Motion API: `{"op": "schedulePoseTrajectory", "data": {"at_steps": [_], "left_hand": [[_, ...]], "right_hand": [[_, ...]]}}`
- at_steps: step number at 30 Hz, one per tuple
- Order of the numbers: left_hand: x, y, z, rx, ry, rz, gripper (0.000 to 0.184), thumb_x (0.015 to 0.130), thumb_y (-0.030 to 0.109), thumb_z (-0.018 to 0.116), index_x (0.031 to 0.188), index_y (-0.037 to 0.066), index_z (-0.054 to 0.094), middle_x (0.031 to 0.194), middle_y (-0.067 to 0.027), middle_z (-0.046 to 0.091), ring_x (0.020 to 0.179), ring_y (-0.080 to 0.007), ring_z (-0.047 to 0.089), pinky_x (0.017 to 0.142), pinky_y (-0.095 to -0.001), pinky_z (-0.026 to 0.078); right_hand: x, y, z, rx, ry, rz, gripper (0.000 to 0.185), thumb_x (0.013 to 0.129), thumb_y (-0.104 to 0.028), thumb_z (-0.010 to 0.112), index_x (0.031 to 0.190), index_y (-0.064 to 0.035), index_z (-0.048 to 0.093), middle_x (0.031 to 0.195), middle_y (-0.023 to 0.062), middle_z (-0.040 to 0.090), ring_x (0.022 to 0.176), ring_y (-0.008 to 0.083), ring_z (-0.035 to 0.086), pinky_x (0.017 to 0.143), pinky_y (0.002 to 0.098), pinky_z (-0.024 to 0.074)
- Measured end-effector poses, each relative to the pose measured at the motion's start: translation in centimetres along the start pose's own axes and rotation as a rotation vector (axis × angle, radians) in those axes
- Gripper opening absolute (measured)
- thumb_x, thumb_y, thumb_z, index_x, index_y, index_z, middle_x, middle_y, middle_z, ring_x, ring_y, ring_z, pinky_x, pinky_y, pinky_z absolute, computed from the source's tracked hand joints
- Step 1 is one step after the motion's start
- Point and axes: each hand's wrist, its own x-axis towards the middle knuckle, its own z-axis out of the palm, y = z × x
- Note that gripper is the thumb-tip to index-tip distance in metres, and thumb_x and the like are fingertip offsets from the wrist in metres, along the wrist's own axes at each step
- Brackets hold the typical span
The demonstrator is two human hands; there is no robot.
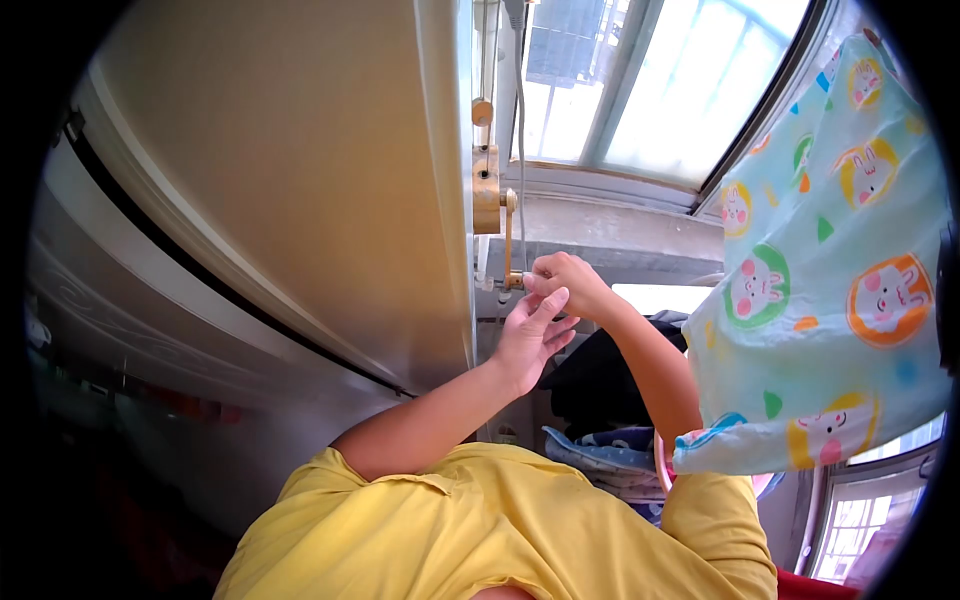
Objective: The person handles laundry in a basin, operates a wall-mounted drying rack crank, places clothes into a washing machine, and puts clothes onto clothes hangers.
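A brass-coloured hand crank hangs from a small metal winder box beside the edge of a wide beige panel. At the crank's lower end, my right hand is closed, its curled fingers around the handle. The handle's outer part is hidden by those fingers. My left hand is just below and in front, palm turned up, thumb and fingers apart, with nothing in it. Its thumb comes close to the right hand; whether they touch I cannot tell.
The beige panel fills the left side. A bright window with a concrete sill is ahead. On the right hangs a pale blue rabbit-print cloth. Dark fabric and folded blue textiles lie below my right forearm.
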Motion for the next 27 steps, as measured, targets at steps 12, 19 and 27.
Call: {"op": "schedulePoseTrajectory", "data": {"at_steps": [12, 19, 27], "left_hand": [[8.7, 2.4, 0.5, -0.075, 0.162, 0.194, 0.037, 0.087, 0.032, 0.061, 0.116, 0.012, 0.049, 0.104, 0.0019, 0.052, 0.089, -0.0113, 0.05, 0.08, -0.0256, 0.041], [10.8, 4.3, 2.1, -0.083, 0.177, 0.285, 0.041, 0.088, 0.032, 0.06, 0.121, 0.013, 0.048, 0.106, 0.0022, 0.051, 0.091, -0.0112, 0.049, 0.08, -0.0262, 0.041], [9.9, 6.8, 5.5, -0.081, 0.07, 0.45, 0.048, 0.088, 0.033, 0.059, 0.129, 0.014, 0.043, 0.115, 0.0026, 0.049, 0.1, -0.0116, 0.048, 0.088, -0.0299, 0.038]], "right_hand": [[9.2, 4.3, -1.4, -0.043, 0.093, 0.045, 0.033, 0.08, -0.034, 0.059, 0.072, -0.0016, 0.062, 0.07, 0.018, 0.062, 0.07, 0.0367, 0.059, 0.065, 0.0435, 0.0459], [11.4, 2.8, -4.3, -0.059, 0.191, -0.012, 0.032, 0.079, -0.033, 0.061, 0.071, -0.0028, 0.063, 0.072, 0.0181, 0.063, 0.074, 0.0379, 0.06, 0.068, 0.0444, 0.0466], [11.4, -1.0, -8.6, -0.143, 0.321, -0.087, 0.03, 0.082, -0.03, 0.059, 0.074, -0.0014, 0.062, 0.072, 0.0181, 0.063, 0.073, 0.0375, 0.06, 0.068, 0.0432, 0.0462]]}}
